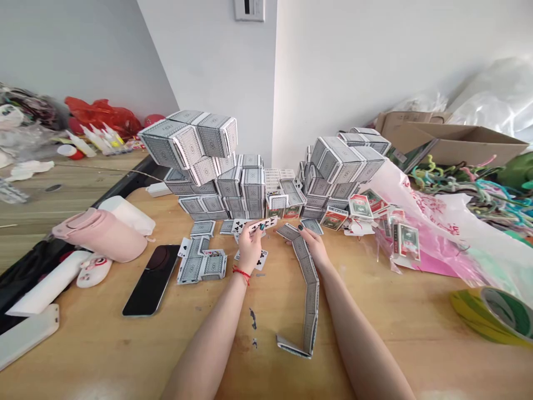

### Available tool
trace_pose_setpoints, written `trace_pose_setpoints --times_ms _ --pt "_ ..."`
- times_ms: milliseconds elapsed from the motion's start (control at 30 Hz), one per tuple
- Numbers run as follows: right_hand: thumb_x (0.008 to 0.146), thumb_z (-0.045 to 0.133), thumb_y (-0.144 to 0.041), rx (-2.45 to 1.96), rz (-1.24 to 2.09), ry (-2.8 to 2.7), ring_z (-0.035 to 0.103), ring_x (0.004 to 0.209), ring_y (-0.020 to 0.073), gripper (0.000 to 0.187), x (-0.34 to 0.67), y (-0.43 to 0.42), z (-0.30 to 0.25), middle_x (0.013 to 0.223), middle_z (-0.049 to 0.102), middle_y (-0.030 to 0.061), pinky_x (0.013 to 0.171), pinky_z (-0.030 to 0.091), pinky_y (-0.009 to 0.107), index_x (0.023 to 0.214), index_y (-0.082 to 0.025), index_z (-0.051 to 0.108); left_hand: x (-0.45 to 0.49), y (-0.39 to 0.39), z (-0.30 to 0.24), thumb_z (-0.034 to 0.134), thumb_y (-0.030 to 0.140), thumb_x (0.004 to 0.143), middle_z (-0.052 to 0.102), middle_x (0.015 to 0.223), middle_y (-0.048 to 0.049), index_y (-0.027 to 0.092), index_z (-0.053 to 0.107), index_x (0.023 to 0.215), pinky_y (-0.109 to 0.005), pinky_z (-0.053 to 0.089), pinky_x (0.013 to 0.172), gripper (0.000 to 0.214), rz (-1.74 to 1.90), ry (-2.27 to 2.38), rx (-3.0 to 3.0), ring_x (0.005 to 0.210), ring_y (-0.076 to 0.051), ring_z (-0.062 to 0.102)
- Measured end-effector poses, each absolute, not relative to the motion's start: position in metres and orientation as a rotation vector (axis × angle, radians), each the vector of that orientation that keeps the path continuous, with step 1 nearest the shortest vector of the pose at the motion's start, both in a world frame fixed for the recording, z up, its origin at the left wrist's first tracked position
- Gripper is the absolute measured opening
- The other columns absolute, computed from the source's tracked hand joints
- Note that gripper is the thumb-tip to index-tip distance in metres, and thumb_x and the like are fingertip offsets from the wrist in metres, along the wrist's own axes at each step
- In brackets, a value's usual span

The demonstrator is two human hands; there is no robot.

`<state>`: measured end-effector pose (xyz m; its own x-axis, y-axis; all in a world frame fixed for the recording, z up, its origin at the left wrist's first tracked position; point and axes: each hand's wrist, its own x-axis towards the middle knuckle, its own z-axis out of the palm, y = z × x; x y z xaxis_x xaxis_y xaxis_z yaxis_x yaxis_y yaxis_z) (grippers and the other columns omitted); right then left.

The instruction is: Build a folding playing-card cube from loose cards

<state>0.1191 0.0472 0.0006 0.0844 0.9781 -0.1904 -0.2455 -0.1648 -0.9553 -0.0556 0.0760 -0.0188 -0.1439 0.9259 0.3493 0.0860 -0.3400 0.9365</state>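
Note:
My left hand [250, 247] pinches a playing card [268, 223] that shows black club pips. Below and behind it, several loose cards [261, 260] lie face up on the table. My right hand [312, 244] grips the upper end of a linked strip of folded playing cards [308, 297]. The strip runs down along my right forearm and bends left at its lower end. Just left of my left hand sits a flat group of folded cards [195, 261], backs up. Behind my hands rise two stacks of card blocks, a left stack [208, 166] and a right stack [339, 172].
A black phone [152, 280] and a pink bag-like item [102, 233] lie to the left. Card boxes [360, 206] and crumpled plastic [416, 211] lie at right. A roll of yellow tape [493, 314] sits at the right edge, a cardboard box [453, 144] behind.

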Motion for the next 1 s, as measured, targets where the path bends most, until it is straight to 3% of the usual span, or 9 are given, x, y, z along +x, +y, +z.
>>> trace_pose_setpoints --times_ms 667,1000 --pt "0.064 0.058 -0.061 -1.330 1.294 -0.987 0.047 0.047 0.0148 0.043 0.120 0.048 -0.001 0.057 0.066 0.0030 0.045 0.028 0.025 0.062 -0.018 0.063 -0.065 0.072 -0.012 0.051 0.024 0.079 0.057 0.097 -0.0067 0.019 0.048 0.101 -0.029 0.049 0.077 0.022 1.663 1.199 1.381 0.089 -0.017 0.058" --pt "0.064 0.062 -0.057 -1.236 1.331 -0.974 0.055 0.051 0.0170 0.039 0.118 0.046 0.003 0.060 0.067 0.0019 0.048 0.033 0.026 0.064 -0.018 0.066 -0.059 0.067 -0.014 0.051 0.026 0.079 0.058 0.091 -0.0050 0.019 0.052 0.093 -0.033 0.046 0.081 0.016 1.399 1.167 1.598 0.088 -0.018 0.057"
